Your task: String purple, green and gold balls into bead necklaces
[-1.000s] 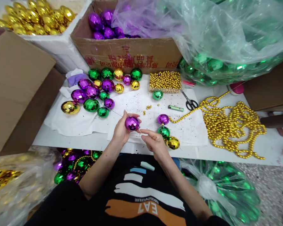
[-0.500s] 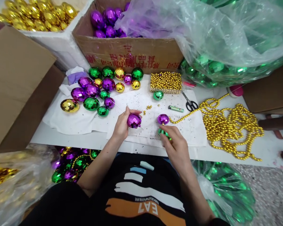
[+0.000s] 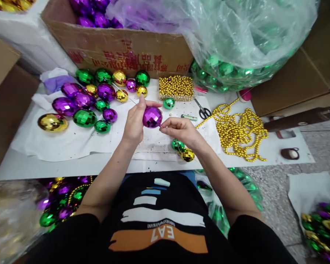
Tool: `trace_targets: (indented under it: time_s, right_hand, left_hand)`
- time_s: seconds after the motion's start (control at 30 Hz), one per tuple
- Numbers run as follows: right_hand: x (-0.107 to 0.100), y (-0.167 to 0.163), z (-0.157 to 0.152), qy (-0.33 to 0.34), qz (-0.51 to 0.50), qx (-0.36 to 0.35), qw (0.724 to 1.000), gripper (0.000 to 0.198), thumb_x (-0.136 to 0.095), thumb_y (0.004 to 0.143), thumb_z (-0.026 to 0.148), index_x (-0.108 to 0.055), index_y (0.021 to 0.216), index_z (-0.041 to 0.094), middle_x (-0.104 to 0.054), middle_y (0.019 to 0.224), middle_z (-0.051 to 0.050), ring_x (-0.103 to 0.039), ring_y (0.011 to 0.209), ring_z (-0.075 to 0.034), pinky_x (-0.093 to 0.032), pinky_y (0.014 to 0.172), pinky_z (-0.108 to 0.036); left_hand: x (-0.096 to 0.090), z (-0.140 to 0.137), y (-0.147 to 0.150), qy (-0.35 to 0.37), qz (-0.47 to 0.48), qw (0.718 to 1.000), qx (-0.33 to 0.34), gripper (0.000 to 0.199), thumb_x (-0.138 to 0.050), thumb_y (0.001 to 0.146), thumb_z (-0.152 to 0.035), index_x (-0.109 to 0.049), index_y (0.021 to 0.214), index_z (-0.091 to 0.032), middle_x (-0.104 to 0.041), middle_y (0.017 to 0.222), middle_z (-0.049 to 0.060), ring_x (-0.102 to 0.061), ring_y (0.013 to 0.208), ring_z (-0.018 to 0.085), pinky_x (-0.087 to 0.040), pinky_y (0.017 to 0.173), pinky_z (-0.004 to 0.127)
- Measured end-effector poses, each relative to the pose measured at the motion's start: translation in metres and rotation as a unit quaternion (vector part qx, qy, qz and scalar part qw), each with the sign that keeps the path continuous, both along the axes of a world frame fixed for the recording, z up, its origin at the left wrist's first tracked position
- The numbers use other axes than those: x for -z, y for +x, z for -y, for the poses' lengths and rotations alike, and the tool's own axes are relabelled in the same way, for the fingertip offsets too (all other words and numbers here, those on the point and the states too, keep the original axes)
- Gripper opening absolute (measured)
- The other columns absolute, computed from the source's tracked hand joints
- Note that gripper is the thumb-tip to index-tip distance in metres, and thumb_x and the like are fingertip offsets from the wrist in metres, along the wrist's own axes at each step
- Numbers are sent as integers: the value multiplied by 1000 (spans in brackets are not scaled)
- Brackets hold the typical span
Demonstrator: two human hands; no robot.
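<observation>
My left hand (image 3: 134, 123) is closed around a shiny purple faceted ball (image 3: 152, 117). A thin pale strand (image 3: 125, 93) runs up and left from that hand. My right hand (image 3: 178, 128) pinches at the ball's lower right end; what its fingertips hold is too small to make out. Below the right wrist lie a green ball (image 3: 178, 144) and a gold ball (image 3: 188, 155), close together. Another green ball (image 3: 169, 103) rests in front of a clear box of small gold beads (image 3: 176, 98).
Several purple, green and gold balls (image 3: 84, 118) sit at the left of the white cloth (image 3: 99, 141). Scissors (image 3: 204, 111), a green lighter (image 3: 189, 117) and gold bead strands (image 3: 240, 132) lie right. Behind stand a carton (image 3: 121, 51) and a plastic bag of green balls (image 3: 231, 69).
My right hand has left the small balls by the table edge and come to the purple ball's end. My left hand has raised the ball slightly. The view has shifted right.
</observation>
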State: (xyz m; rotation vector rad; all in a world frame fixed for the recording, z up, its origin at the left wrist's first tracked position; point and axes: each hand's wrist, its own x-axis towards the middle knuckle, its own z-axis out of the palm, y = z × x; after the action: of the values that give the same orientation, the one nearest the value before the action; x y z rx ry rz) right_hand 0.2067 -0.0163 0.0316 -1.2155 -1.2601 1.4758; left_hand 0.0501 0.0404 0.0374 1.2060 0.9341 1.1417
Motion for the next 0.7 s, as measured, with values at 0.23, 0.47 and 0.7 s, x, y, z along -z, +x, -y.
trace_targets:
  time_s: [0.23, 0.47, 0.7]
  right_hand:
    - [-26, 35, 34, -2, 140, 35, 990, 19, -71, 78, 34, -67, 71, 17, -51, 60, 2, -41, 56, -7, -27, 52, -24]
    - [-102, 58, 52, 38, -38, 222, 973, 27, -81, 68, 39, -60, 72, 22, -35, 52, 8, -21, 43, -3, -10, 43, -23]
    - [-157, 62, 68, 154, 47, 336, 928, 28, -75, 80, 41, -53, 71, 28, -18, 57, 6, -12, 44, -7, -2, 41, -30]
  left_hand:
    - [16, -30, -45, -33, 22, 995, -90, 68, -28, 91, -79, -67, 87, -24, -72, 78, 5, -68, 67, 17, -50, 52, 29]
    - [52, -44, -60, -128, 36, 975, -181, 60, -35, 91, -75, -65, 82, -23, -70, 79, 5, -65, 63, 14, -47, 48, 26]
    - [90, -38, -44, -117, -50, 974, -189, 65, -48, 84, -78, -67, 76, -16, -63, 65, 1, -56, 57, 11, -41, 47, 22]
